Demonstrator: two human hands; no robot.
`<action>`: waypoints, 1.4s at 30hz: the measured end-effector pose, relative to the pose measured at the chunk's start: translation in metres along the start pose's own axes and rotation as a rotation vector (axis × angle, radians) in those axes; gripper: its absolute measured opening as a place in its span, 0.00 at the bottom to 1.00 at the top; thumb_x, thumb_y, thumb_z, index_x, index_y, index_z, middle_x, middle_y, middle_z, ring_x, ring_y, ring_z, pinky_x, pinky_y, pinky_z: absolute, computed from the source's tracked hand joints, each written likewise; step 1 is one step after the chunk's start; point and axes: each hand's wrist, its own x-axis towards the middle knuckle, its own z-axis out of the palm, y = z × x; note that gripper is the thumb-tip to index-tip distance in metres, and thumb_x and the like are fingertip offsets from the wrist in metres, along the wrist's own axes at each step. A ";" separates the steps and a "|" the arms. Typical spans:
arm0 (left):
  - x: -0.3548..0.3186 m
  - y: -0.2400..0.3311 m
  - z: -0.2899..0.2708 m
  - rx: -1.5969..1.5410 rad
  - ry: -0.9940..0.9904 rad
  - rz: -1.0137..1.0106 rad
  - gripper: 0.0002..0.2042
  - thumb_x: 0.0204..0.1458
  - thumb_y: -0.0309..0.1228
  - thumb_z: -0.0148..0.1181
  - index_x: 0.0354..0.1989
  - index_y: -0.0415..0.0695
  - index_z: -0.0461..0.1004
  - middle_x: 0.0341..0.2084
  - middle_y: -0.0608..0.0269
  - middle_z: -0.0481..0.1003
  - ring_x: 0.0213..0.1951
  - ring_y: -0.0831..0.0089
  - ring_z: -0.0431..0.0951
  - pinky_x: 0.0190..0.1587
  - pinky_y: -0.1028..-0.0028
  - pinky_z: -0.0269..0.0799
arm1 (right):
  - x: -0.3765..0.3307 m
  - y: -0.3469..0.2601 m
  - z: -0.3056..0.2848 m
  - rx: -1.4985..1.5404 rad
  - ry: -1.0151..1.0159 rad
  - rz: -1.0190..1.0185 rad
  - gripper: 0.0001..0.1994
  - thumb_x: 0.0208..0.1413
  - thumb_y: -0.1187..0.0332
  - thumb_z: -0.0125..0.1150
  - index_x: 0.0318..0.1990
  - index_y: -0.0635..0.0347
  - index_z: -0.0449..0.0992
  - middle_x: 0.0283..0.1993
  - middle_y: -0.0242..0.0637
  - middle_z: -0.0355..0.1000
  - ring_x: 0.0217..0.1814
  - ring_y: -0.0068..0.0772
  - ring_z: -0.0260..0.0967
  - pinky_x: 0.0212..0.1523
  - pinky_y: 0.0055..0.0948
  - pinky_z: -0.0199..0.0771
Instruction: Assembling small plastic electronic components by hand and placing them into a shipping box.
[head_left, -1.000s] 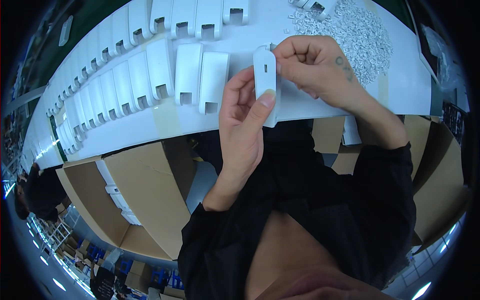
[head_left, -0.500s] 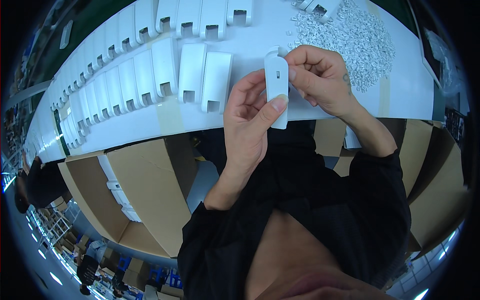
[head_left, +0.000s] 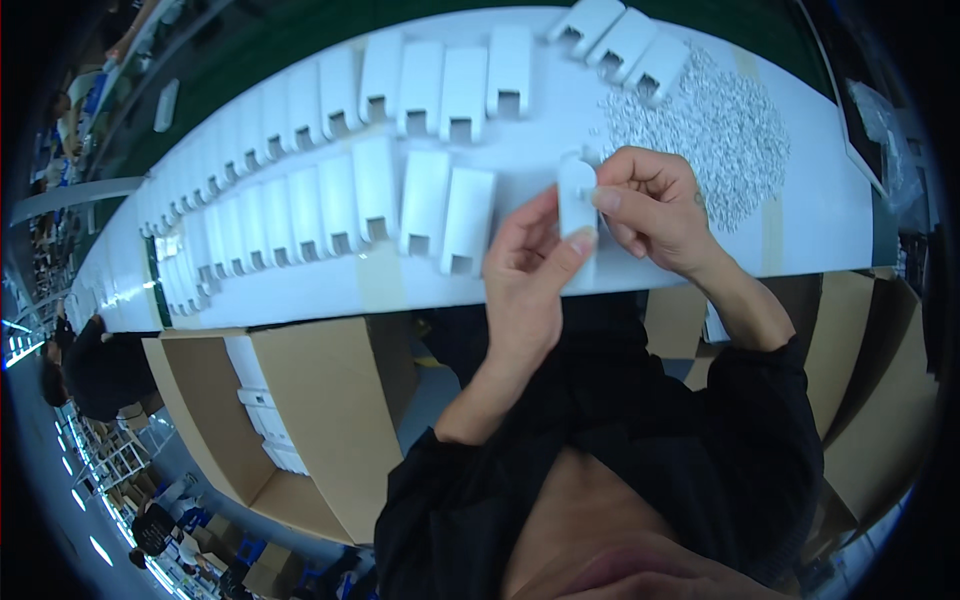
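My left hand (head_left: 528, 275) grips a white oblong plastic housing (head_left: 575, 200), held upright above the near edge of the white table (head_left: 800, 230). My right hand (head_left: 655, 205) pinches at the housing's upper right side with thumb and forefinger; whether a small part sits between those fingers is hidden. Just right of and beyond my right hand lies a heap of small white pellet-like parts (head_left: 715, 125).
Rows of identical white housings (head_left: 370, 180) cover the table to the left, and three more (head_left: 620, 40) lie at the far edge. An open cardboard box (head_left: 300, 410) with white pieces stands below the table on the left. A person (head_left: 85, 360) is at far left.
Both hands and the housing have stayed together, the right fingers shifting from the housing's top to its upper right side. The view has tilted slightly.
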 end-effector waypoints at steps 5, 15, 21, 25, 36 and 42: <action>0.008 0.014 0.002 1.071 0.120 0.613 0.25 0.55 0.27 0.63 0.61 0.34 0.66 0.63 0.41 0.63 0.64 0.48 0.62 0.62 0.53 0.59 | 0.087 -0.050 0.000 -0.537 0.198 -0.070 0.07 0.57 0.68 0.65 0.36 0.64 0.80 0.17 0.28 0.67 0.12 0.13 0.54 0.14 0.17 0.56; -0.013 0.009 -0.025 1.778 0.157 0.561 0.27 0.52 0.32 0.64 0.60 0.35 0.66 0.64 0.42 0.60 0.64 0.39 0.57 0.62 0.43 0.52 | 0.353 -0.092 -0.071 -0.957 0.389 -0.335 0.12 0.51 0.67 0.56 0.23 0.68 0.77 0.21 0.41 0.72 0.19 0.38 0.64 0.23 0.34 0.64; 0.003 -0.004 -0.041 1.469 0.144 0.606 0.26 0.48 0.26 0.67 0.58 0.37 0.69 0.58 0.46 0.66 0.53 0.51 0.70 0.56 0.59 0.66 | 0.238 -0.097 -0.065 -1.129 0.158 -0.599 0.16 0.51 0.63 0.62 0.37 0.72 0.79 0.34 0.48 0.79 0.31 0.48 0.75 0.35 0.41 0.74; -0.021 0.018 -0.039 0.753 0.167 0.338 0.28 0.55 0.26 0.59 0.65 0.38 0.61 0.59 0.47 0.67 0.54 0.56 0.73 0.56 0.65 0.68 | 0.124 -0.033 -0.091 -1.301 -0.227 -0.543 0.13 0.52 0.63 0.63 0.36 0.64 0.82 0.32 0.49 0.79 0.31 0.49 0.74 0.38 0.42 0.75; -0.023 0.016 -0.041 0.178 0.245 0.129 0.27 0.65 0.33 0.48 0.70 0.38 0.53 0.62 0.45 0.64 0.60 0.55 0.70 0.54 0.71 0.71 | 0.052 0.009 -0.054 -1.912 -0.132 -0.641 0.04 0.56 0.73 0.62 0.39 0.61 0.78 0.37 0.32 0.73 0.41 0.32 0.66 0.39 0.23 0.71; -0.021 0.013 -0.045 0.108 0.201 0.131 0.27 0.66 0.35 0.47 0.70 0.37 0.52 0.63 0.45 0.64 0.61 0.56 0.69 0.54 0.72 0.72 | 0.044 -0.002 -0.047 -1.792 -0.120 -0.665 0.03 0.55 0.73 0.63 0.36 0.61 0.78 0.34 0.32 0.73 0.40 0.31 0.66 0.38 0.24 0.71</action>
